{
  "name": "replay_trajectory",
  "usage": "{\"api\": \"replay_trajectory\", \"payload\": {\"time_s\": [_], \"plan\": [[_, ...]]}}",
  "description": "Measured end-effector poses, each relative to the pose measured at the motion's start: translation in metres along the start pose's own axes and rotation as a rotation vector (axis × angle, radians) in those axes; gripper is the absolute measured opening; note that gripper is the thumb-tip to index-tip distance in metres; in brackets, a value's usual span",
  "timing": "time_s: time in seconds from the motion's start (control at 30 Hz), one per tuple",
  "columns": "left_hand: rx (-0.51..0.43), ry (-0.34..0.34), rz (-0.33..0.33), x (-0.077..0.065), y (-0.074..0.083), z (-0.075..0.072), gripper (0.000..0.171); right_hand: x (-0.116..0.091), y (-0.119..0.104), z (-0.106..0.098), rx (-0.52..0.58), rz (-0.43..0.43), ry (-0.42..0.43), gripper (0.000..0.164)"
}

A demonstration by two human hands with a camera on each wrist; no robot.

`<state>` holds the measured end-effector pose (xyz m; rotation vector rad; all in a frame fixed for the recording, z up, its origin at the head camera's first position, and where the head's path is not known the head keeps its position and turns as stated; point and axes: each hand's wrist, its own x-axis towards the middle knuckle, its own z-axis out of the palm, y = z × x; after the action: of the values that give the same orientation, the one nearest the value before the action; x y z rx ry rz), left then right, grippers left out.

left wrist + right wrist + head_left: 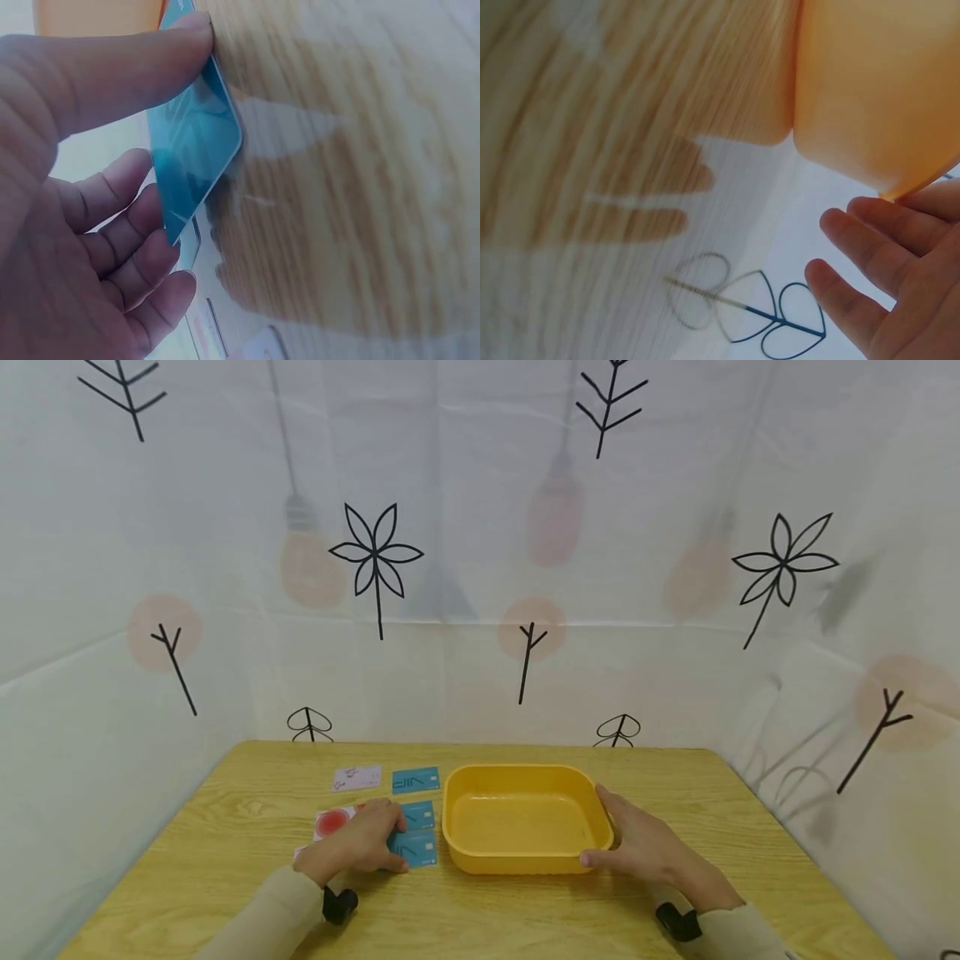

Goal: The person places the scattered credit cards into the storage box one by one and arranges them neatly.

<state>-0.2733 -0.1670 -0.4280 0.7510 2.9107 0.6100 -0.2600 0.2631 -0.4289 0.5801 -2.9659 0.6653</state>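
My left hand (367, 839) is over the nearest blue card (420, 850), thumb and fingertips at its edges. In the left wrist view the thumb lies on that blue card (191, 142), and whether it is raised off the table I cannot tell. Two more blue cards lie beyond it, the middle one (420, 815) and the far one (415, 779). My right hand (648, 843) holds the right end of a yellow tray (517, 865), thumb at the front rim. In the right wrist view the other fingers (862, 232) extend beside the tray's wall (870, 97).
A card with a red circle (332, 822) lies partly under the left hand. Behind it is a pale patterned card (357, 778). The wood-grain table (510, 927) meets a white patterned cloth (450, 685) on the far side and both sides.
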Motion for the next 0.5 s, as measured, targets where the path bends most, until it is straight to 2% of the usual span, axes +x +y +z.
{"api": "replay_trajectory", "payload": {"time_s": [0.37,0.5], "plan": [[-0.046,-0.02,-0.019,-0.0044,-0.0015,0.0028,0.044,-0.0004,-0.0015,0.0,-0.001,0.011,-0.01,0.11],[-0.033,-0.013,-0.003,-0.0066,-0.0004,0.0033,0.043,-0.0009,-0.0013,0.0003,0.004,0.017,-0.013,0.109]]}}
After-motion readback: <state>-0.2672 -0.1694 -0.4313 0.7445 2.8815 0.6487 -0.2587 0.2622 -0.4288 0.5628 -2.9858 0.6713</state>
